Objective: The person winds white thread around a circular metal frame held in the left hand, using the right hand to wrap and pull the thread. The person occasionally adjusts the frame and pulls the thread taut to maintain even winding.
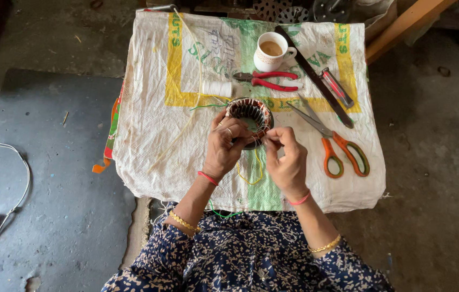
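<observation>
A round motor stator [251, 112] with copper windings rests on a white woven sack [148, 130] spread over a low table. My left hand [225, 146] grips the stator's near left rim. My right hand [287, 157] pinches a thin strand at the stator's near right edge. Yellow and green wires [251, 176] trail from the stator toward me between my wrists. Both wrists wear red threads and gold bangles.
Behind the stator lie a white thread spool [217, 88], red-handled pliers [270, 81] and a cup of tea [271, 51]. Orange-handled scissors [337, 146], a long dark flat bar [316, 78] and a small red tool [337, 87] lie to the right. A white cable [21, 173] loops on the floor at left.
</observation>
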